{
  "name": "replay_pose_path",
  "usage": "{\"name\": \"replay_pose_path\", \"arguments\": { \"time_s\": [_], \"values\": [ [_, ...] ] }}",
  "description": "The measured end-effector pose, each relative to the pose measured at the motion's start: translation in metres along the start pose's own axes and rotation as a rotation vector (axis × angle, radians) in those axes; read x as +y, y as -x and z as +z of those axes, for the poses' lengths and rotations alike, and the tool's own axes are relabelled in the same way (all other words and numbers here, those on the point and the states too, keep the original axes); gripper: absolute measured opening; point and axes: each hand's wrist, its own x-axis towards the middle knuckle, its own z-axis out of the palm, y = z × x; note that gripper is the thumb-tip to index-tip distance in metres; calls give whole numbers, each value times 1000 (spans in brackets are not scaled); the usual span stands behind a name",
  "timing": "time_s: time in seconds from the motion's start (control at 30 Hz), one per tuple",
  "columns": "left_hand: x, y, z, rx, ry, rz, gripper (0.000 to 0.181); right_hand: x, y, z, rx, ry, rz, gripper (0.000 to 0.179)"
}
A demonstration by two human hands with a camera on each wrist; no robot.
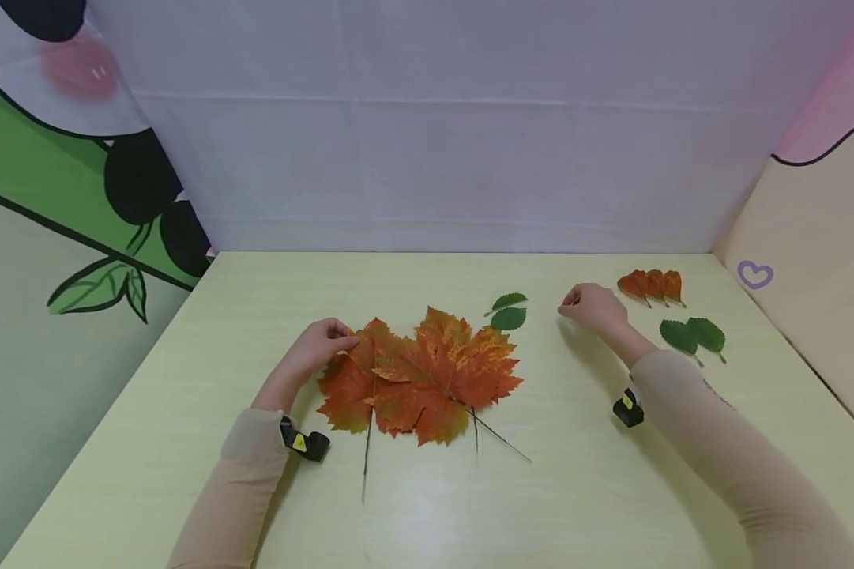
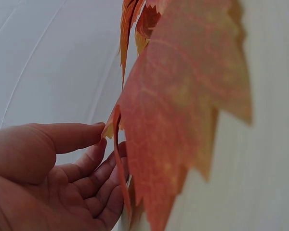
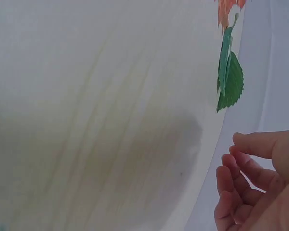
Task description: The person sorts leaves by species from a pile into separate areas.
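Observation:
Large orange-red maple leaves (image 1: 448,375) with thin dark stems overlap on the table in the head view. My left hand (image 1: 317,348) pinches the upper left edge of the leftmost maple leaf (image 1: 344,387) between thumb and forefinger; the left wrist view shows that leaf (image 2: 178,96) close up, with several fingers behind it. Over the table, right of two small green leaves (image 1: 508,318), my right hand (image 1: 593,308) is held with loosely curled fingers. Nothing shows between its thumb and fingertips in the right wrist view, where a green leaf (image 3: 233,82) appears beyond.
Small orange-brown leaves (image 1: 656,285) lie in a row at the far right of the table (image 1: 427,521). Nearer, two rounded green leaves (image 1: 704,333) lie beside my right forearm. A pale cloth wall (image 1: 427,174) rises behind the table's back edge.

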Motion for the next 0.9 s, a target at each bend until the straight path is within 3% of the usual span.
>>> {"name": "replay_pose_path", "arguments": {
  "time_s": [0.23,0.47,0.7,0.9],
  "values": [
    [0,0,1,4,-1,-8,25,-22,-9,16,-42,-2,-2,31],
    [0,0,1,4,-1,-8,25,-42,-17,21,4,-24,30,34],
    [2,1,1,8,1,-3,24,-59,-30,26,-19,-44,190,56],
    [1,1,1,9,-3,-11,25,-61,-38,30,-69,-8,264,59]
  ]
}}
